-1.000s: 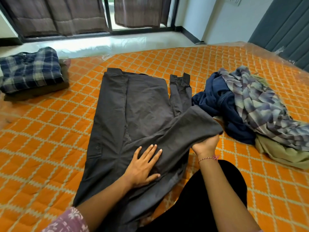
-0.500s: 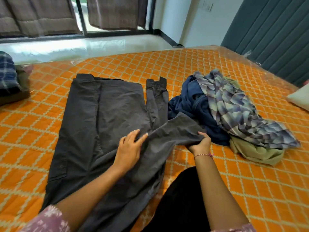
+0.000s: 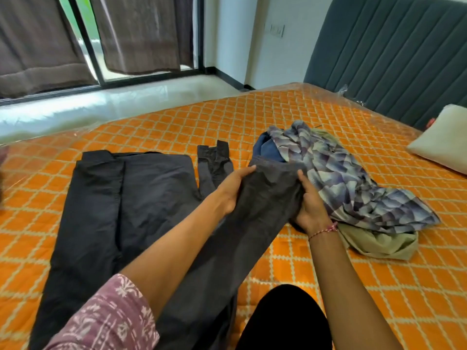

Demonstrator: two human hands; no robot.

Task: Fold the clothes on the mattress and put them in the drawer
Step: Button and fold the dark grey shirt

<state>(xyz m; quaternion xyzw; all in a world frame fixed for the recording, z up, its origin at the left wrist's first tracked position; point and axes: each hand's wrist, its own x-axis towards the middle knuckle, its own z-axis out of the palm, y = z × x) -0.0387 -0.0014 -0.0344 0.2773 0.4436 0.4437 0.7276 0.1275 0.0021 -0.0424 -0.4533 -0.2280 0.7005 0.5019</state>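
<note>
A person kneeling on an orange quilted mattress (image 3: 328, 117) grips one leg of a pair of dark grey trousers (image 3: 141, 193) with both hands. The left hand (image 3: 233, 189) clasps the left edge of the lifted leg end, fingers curled over the cloth; the right hand (image 3: 309, 205) grasps its right edge, thumb on top, a red thread bracelet (image 3: 326, 229) at the wrist. The raised leg runs from the near centre up toward the far right, its end held just above the bed. The rest of the trousers lies flat on the left half of the mattress, waistband (image 3: 214, 154) at the far end. Just right of the hands sits an unfolded heap: a grey-and-purple patterned garment (image 3: 353, 185) draped over a navy piece (image 3: 267, 150) and an olive one (image 3: 379, 245). A pale pillow (image 3: 442, 145) lies at the far right by the grey padded headboard (image 3: 394, 51).
</note>
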